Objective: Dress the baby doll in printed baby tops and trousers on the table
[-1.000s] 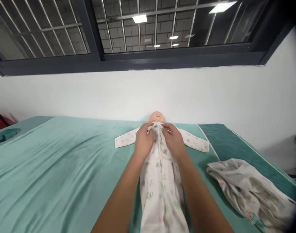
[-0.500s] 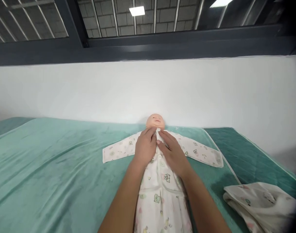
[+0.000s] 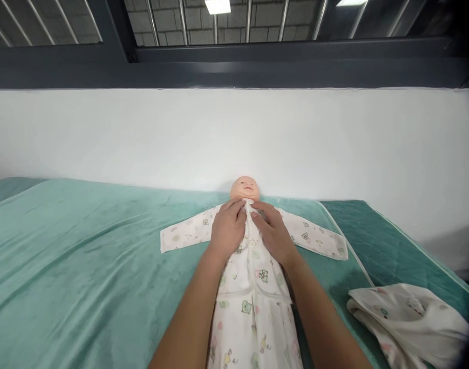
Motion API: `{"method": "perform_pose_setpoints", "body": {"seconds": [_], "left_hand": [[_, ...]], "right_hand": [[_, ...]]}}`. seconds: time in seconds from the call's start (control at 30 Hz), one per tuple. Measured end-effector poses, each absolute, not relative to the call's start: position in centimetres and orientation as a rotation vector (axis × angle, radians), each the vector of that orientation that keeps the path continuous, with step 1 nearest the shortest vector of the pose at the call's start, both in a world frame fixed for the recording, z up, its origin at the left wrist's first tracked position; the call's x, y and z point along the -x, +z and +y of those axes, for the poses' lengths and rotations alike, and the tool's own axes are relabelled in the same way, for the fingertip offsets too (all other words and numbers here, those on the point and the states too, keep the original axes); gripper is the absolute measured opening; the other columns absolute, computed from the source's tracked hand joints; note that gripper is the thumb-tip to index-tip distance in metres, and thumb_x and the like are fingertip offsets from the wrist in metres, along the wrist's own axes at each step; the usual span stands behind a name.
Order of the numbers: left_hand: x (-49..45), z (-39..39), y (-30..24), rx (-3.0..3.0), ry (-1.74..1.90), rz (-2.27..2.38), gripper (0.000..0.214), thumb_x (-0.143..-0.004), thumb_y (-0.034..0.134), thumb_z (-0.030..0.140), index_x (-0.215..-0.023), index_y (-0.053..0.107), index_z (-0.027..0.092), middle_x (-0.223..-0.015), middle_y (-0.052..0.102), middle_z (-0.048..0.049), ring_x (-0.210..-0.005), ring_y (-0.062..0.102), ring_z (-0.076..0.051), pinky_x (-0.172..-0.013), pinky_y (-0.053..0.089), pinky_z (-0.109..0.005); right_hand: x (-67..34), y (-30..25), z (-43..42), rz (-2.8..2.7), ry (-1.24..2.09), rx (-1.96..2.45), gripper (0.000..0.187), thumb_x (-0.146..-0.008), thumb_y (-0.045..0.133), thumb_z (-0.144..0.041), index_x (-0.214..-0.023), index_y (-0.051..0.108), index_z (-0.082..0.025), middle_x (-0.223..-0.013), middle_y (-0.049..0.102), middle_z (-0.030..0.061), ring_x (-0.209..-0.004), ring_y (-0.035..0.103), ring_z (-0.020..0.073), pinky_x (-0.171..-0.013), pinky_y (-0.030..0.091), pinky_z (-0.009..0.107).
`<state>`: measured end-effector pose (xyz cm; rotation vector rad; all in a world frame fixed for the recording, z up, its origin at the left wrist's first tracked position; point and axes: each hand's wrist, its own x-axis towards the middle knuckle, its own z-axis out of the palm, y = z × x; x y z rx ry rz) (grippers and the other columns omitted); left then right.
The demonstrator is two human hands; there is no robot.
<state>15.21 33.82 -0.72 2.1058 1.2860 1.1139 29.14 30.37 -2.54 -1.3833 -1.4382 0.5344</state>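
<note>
A baby doll (image 3: 245, 188) lies face up, dressed in a white long-sleeved top (image 3: 252, 266) with small green and pink animal prints and a buttoned front. White printed bottoms (image 3: 253, 333) extend below its waist seam. My left hand (image 3: 228, 225) rests on the chest left of the front opening, fingers stretched toward the collar. On the other side my right hand (image 3: 273, 230) lies likewise, thumb apart from its fingers. Neither hand visibly grips the cloth, though the fingertips' undersides are hidden. Both sleeves spread outward on the bed.
A green cover (image 3: 84, 266) spreads under the doll, with a darker green section (image 3: 367, 230) to the right. A crumpled white printed cloth (image 3: 407, 318) lies at lower right. Behind the doll's head rises a white wall (image 3: 234, 133) below a dark window frame (image 3: 234, 72).
The view has tilted slightly downward. My right thumb has lifted a little away from the front opening; both hands otherwise stay on the chest.
</note>
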Motion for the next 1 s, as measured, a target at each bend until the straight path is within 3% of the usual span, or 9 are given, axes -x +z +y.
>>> {"method": "perform_pose_setpoints", "body": {"seconds": [0.63,1.0], "left_hand": [[-15.42,33.7,-0.65,-1.994,1.08,1.42,0.036,-0.096,0.04,0.032,-0.12,0.066,0.024,-0.135,0.058,-0.0048,-0.126,0.051,-0.022,-0.11,0.039,-0.038],[-15.47,33.72,-0.61,-1.972,1.08,1.405,0.035,-0.096,0.041,0.033,-0.119,0.066,0.025,-0.135,0.058,-0.0042,-0.127,0.051,-0.022,-0.11,0.037,-0.037]], "right_hand": [[-28.91,-2.24,29.76,-1.632,0.438,1.453,0.039,-0.097,0.04,-0.041,-0.128,0.06,-0.029,-0.145,0.049,0.0031,-0.138,0.039,0.0263,-0.114,0.029,0.051],[-28.65,-1.75,29.58,-1.543,0.484,1.472,0.036,-0.095,0.045,-0.039,-0.126,0.058,-0.028,-0.14,0.053,0.0032,-0.133,0.042,0.0246,-0.112,0.032,0.048]]}}
